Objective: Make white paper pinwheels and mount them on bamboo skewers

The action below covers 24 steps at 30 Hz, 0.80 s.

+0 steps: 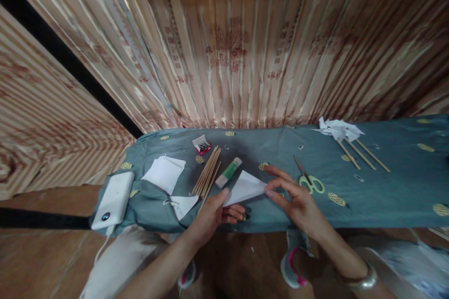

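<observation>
A white sheet of paper, folded to a triangle [244, 188], is held just over the front of the table between both hands. My left hand [213, 212] grips its lower left edge, thumb on top and fingers beneath. With thumb and index finger, my right hand [296, 201] pinches the right corner; its other fingers are spread. Behind the paper lies a green and white glue stick [228, 172], beside several wooden sticks [207, 172]. Scissors [311, 183] with yellow-green handles rest just beyond my right hand.
On the green tablecloth [266, 147], a stack of white paper [164, 174], a cut paper piece [184, 205] and a small red box of pins [202, 145] lie left. A white power bank [114, 200] with a cable sits far left. Paper pinwheels [338, 129] on sticks lie back right.
</observation>
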Each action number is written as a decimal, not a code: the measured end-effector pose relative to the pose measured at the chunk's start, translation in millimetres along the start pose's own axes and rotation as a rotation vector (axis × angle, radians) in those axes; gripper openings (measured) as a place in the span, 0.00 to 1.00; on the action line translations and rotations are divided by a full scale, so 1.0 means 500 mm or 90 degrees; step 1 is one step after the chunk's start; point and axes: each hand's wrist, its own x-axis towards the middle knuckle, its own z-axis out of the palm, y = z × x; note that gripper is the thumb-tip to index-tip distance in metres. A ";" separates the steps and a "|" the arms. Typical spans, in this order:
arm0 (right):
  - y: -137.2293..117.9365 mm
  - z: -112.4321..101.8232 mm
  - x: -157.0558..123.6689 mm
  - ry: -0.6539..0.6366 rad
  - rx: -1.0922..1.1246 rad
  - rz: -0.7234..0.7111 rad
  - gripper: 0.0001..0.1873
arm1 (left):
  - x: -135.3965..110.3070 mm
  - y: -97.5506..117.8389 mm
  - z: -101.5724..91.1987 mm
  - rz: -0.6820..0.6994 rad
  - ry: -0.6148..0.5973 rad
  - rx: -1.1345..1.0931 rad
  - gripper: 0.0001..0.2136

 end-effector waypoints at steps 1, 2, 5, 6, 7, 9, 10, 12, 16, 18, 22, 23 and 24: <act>-0.007 0.005 0.002 -0.009 -0.003 -0.005 0.08 | 0.000 0.003 0.002 -0.018 -0.016 -0.010 0.31; -0.012 0.008 0.005 -0.019 -0.008 -0.010 0.08 | -0.001 0.004 0.004 -0.026 -0.022 -0.012 0.30; -0.011 -0.003 0.019 -0.019 -0.047 -0.028 0.09 | 0.000 0.005 0.005 -0.011 0.007 0.003 0.24; -0.005 -0.016 0.025 -0.005 -0.080 -0.024 0.11 | 0.002 0.007 0.004 -0.003 0.026 0.010 0.24; 0.005 -0.033 0.031 0.025 -0.127 -0.015 0.13 | 0.005 0.010 0.003 0.008 0.049 0.016 0.23; 0.031 -0.076 0.042 0.099 -0.311 0.074 0.15 | 0.011 0.019 -0.002 0.043 0.099 0.028 0.23; 0.047 -0.099 0.045 0.115 -0.424 0.126 0.15 | 0.015 0.026 -0.005 0.065 0.121 0.033 0.23; 0.076 -0.135 0.048 0.067 -0.614 0.223 0.15 | 0.022 0.040 -0.013 0.115 0.158 0.040 0.22; 0.111 -0.156 0.043 -0.041 -0.748 0.293 0.15 | 0.037 0.065 -0.029 0.192 0.207 0.037 0.19; 0.114 -0.152 0.042 -0.038 -0.755 0.306 0.15 | 0.046 0.075 -0.036 0.212 0.222 0.027 0.19; 0.119 -0.149 0.044 -0.008 -0.754 0.332 0.16 | 0.060 0.092 -0.044 0.235 0.253 0.015 0.18; 0.123 -0.151 0.044 -0.017 -0.756 0.338 0.17 | 0.063 0.095 -0.045 0.238 0.260 0.017 0.17; 0.128 -0.154 0.044 -0.026 -0.762 0.344 0.17 | 0.064 0.099 -0.045 0.240 0.266 0.023 0.17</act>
